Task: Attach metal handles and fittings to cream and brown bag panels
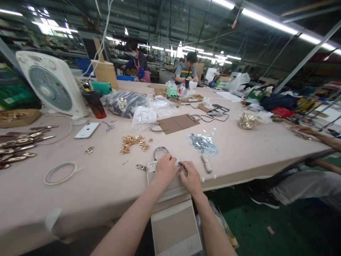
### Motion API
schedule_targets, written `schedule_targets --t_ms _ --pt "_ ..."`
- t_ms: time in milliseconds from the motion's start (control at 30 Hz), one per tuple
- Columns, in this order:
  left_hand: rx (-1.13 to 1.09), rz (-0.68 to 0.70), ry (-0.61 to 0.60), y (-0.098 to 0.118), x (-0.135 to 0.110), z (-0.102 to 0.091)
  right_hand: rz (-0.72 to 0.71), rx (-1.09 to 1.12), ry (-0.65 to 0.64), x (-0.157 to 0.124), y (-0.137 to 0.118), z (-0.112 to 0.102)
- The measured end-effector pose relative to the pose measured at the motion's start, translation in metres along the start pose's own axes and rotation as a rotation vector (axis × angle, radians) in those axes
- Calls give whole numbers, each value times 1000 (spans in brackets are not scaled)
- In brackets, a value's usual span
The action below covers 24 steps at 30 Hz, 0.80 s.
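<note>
Across the wide beige table [106, 185], at its near edge, the left hand [165, 171] presses flat on a pale grey leather bag panel [170, 185] while the right hand [189, 179] fingers pinch a small fitting that could slip, since the panel overhangs the edge.

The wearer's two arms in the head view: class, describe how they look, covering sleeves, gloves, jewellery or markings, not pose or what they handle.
Both arms are bare from the bottom edge of the picture to the fingers: no sleeve shows. The left hand and the right hand wear no gloves. No watch, bracelet or ring shows on either wrist or on the fingers in view. No tape, markings or cables appear on either forearm.
</note>
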State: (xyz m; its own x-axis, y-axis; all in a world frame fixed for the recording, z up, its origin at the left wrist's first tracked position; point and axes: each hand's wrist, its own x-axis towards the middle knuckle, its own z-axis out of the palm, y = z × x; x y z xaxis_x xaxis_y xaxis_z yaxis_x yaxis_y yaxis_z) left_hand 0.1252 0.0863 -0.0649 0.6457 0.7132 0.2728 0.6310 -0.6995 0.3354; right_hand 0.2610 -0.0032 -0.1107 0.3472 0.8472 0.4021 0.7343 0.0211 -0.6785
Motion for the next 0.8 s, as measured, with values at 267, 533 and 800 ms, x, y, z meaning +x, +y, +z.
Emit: schedule_targets --t_ms 267,533,800 --pt "-18 36 26 -7 12 7 31 -35 -9 3 -7 -5" --pt "-70 207 137 -29 5 24 20 -91 5 6 -14 -8" --pt "-90 211 131 -28 7 25 40 -140 71 1 -19 1"
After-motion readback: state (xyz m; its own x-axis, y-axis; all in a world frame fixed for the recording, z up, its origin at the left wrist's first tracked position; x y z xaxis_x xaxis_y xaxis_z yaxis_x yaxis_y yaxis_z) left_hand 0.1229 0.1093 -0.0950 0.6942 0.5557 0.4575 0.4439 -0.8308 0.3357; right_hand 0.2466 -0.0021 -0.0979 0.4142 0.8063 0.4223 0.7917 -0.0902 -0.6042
